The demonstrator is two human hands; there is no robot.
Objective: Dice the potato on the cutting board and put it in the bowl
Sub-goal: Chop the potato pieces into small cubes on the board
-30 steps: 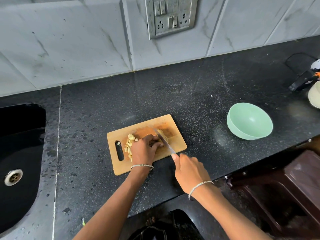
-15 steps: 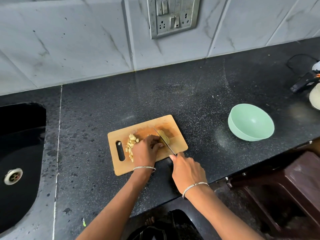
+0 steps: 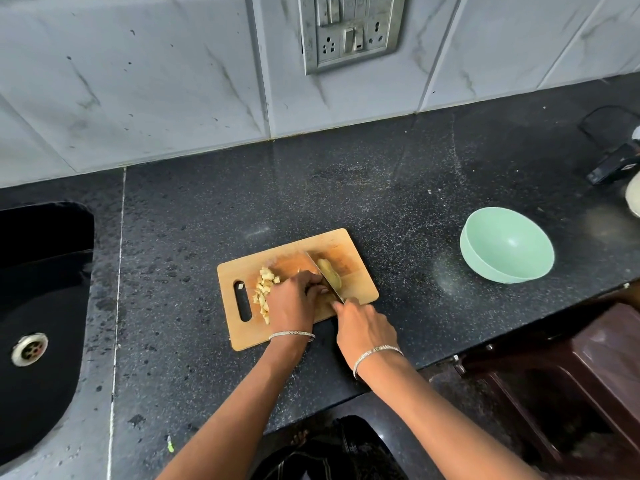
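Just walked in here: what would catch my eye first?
The wooden cutting board in the middle of the black counter draws the eye: the right hand holds a knife across a potato that the left hand steadies, with diced pieces piled to its left. The empty mint-green bowl on the right stands out too.

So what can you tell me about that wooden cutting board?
The cutting board is a light wooden rectangle with rounded corners and an oblong slot at its left end. It lies flat, askew, on the black speckled countertop. A pile of diced potato sits near the slot; an uncut potato piece lies right, the knife blade between them. The left hand rests curled on the board; the right hand holds the knife at its near edge.
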